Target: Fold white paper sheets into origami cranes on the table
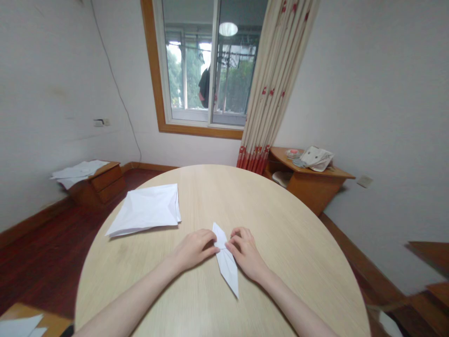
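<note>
A narrow piece of folded white paper [228, 271], pointed at both ends, lies slantwise on the round wooden table [280, 210]. At its left edge, near the middle, my left hand [197, 248] pinches it between thumb and fingers. Across from it, my right hand [247, 252] is curled with thumb and fingertips at the paper's right edge. Creases run along the paper, and a short cross line shows between the two thumbs. Part of both edges is hidden under my fingertips.
Left of my hands, a stack of white paper sheets [150, 208] sits near the table's edge. A low wooden cabinet [105, 182] with papers stands at the left wall. Beyond the table on the right are a wooden corner desk [312, 187] with a cloth bag [317, 158] and a curtain [271, 93].
</note>
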Available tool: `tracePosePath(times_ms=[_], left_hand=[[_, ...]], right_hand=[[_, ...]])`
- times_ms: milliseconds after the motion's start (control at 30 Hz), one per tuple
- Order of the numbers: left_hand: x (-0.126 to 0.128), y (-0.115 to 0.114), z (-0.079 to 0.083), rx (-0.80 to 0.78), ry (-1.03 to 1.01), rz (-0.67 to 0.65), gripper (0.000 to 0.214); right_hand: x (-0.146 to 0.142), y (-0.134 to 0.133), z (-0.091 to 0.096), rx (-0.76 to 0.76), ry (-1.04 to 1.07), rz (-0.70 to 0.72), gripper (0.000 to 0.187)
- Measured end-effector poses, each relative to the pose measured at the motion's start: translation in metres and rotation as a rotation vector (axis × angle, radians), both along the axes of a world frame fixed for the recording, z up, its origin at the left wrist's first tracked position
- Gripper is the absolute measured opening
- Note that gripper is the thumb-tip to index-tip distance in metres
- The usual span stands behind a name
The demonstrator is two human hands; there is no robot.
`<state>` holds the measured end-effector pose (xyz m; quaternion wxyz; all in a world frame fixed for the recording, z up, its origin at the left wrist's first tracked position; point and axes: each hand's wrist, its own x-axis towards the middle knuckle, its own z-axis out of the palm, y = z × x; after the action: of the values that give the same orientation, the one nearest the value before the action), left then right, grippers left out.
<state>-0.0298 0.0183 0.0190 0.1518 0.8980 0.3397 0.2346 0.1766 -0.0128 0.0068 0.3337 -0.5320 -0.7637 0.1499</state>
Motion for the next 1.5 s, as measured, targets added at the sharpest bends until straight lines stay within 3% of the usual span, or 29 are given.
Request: tracePosePath(times_ms=[167,333,633,800,933,1233,1500], left_hand=[[0.000,0.000,0.000,0.031,-0.029,-0.038,0.019],[0.000,-0.002,0.001,0.121,-0.111,-0.011,0.025],[-0.001,-0.001,-0.002,0.626,-0.202,0.047,0.040],[-0.001,-0.008,0.005,0.751,-0.236,0.089,0.043],[0.001,-0.009,0.005,0.721,-0.259,0.086,0.040],[0.002,-0.006,0.000,0.496,-0.269,0.005,0.027],[0.003,-0.003,-0.006,0.194,-0.339,-0.046,0.024]], right_hand=[[0.001,0.002,-0.003,0.066,0.062,0.013,0.018],[0.001,-0.001,0.001,0.237,0.028,0.053,0.019],[0.001,-0.011,0.024,0.621,-0.065,0.119,0.010],[0.003,-0.015,0.033,0.735,-0.140,0.115,0.010],[0.002,-0.015,0.035,0.752,-0.201,0.134,0.009],[0.002,-0.012,0.034,0.778,-0.313,0.171,0.015],[0.002,-0.009,0.024,0.641,-0.321,0.229,0.014]])
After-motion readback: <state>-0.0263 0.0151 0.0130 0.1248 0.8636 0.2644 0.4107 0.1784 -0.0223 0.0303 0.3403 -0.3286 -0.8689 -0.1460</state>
